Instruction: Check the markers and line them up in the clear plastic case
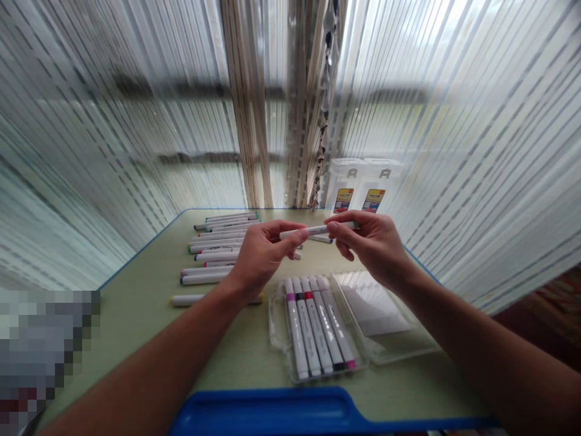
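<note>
A white marker (318, 231) with a green band near its right end is held level above the table between both hands. My left hand (267, 248) pinches its left end, and my right hand (370, 239) grips the right end. Below them lies an open clear plastic case (278, 321) with several white markers (318, 330) side by side in its left half; purple, black and red bands show on some. The case's lid half (376, 309) lies folded out to the right with a pale sheet in it. Loose markers (218, 254) lie in a column on the left, partly hidden by my left hand and forearm.
Two upright clear cases (363, 181) with yellow labels stand at the table's back edge before a striped string curtain (181, 109). The pale green table (136, 339) has a blue rim and a blue molded tray (267, 412) at the front.
</note>
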Motion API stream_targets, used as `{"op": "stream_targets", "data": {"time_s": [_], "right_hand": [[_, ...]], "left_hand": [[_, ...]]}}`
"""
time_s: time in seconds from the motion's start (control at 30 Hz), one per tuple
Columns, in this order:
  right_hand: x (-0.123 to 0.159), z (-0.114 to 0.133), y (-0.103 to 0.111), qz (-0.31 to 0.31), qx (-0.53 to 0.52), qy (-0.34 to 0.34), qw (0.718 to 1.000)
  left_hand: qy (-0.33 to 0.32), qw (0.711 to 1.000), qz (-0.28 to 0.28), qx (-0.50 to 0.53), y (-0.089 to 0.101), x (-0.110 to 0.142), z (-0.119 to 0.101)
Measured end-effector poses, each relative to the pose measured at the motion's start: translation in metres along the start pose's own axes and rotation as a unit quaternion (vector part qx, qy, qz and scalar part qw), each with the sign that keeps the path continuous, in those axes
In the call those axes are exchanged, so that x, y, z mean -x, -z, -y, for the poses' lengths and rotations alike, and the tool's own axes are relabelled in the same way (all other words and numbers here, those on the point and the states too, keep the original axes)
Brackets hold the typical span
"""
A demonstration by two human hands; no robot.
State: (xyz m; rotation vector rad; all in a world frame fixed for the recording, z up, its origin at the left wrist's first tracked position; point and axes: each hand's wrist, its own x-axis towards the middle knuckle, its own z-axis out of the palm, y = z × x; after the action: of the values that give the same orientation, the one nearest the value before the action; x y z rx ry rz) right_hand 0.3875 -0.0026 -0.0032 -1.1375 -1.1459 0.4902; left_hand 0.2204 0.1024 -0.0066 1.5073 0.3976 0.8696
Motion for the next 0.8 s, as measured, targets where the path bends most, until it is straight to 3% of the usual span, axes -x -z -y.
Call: {"op": "stream_targets", "data": {"time_s": [0.43, 0.8], "right_hand": [[0.0040, -0.0049, 0.0019, 0.008, 0.171, 0.035, 0.985], [0.0012, 0.0030, -0.0010, 0.002, 0.118, -0.034, 0.992]], "left_hand": [[-0.045, 0.992, 0.053, -0.108, -0.0057, 0.0052, -0.0046], [-0.060, 0.993, 0.041, -0.089, -0.0051, 0.0030, -0.0034]]}}
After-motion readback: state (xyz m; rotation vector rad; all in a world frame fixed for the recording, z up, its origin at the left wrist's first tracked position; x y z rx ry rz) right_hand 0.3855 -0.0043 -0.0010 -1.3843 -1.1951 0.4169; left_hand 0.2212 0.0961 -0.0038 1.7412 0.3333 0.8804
